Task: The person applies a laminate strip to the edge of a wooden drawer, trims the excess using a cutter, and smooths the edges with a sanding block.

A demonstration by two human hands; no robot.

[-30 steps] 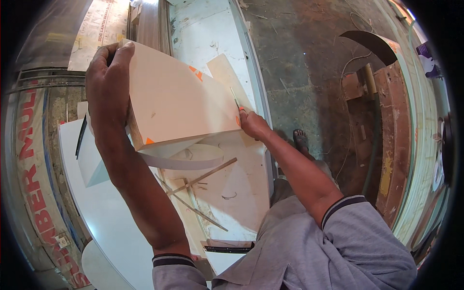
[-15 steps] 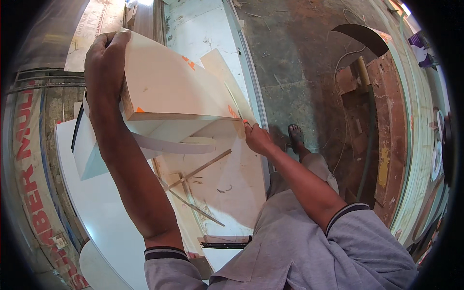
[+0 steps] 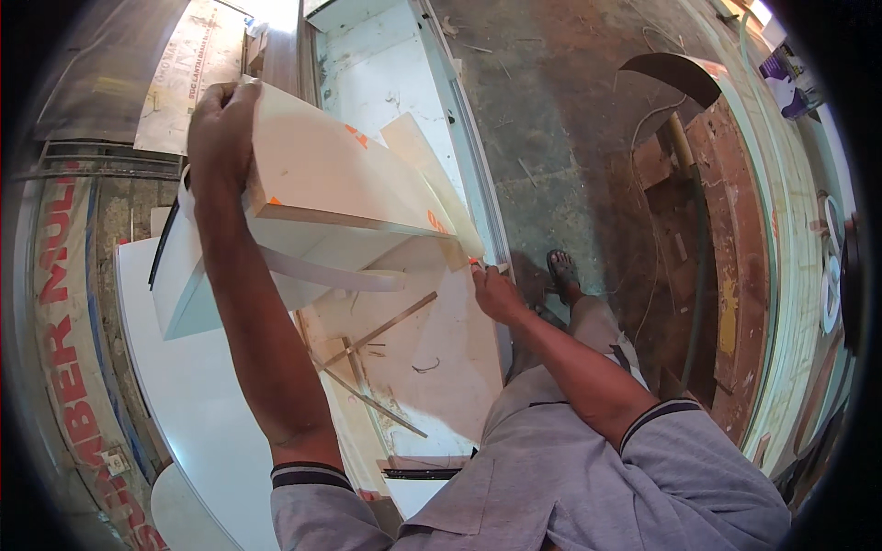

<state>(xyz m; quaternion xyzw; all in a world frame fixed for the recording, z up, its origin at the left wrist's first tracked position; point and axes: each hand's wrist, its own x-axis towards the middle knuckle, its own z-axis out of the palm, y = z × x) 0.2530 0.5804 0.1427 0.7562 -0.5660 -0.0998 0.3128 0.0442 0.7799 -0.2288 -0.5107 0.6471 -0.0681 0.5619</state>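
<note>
My left hand (image 3: 223, 129) is wrapped around the far left corner of a pale panel (image 3: 312, 165) with orange marks on its face. The panel stands tilted above the worktable, its raw brown edge toward me. My right hand (image 3: 501, 296) is closed around a small tool with an orange part (image 3: 475, 263), just off the panel's near right corner. My fingers hide most of the tool, so its kind is unclear. Beside that corner lies a long pale strip (image 3: 450, 207). A white band (image 3: 322, 273) curves out below the panel.
Thin wooden offcuts (image 3: 377, 326) lie crossed on the worktable (image 3: 441, 386). A white sheet (image 3: 184, 367) spreads at the left. To the right are the concrete floor (image 3: 533, 119), a reddish-brown wooden piece (image 3: 730, 230) and a loose cable (image 3: 634, 184). My sandalled foot (image 3: 564, 271) stands beside the table.
My right hand has drawn slightly toward me, away from the panel's corner. The whole view has shifted a little, and my left hand still grips the panel.
</note>
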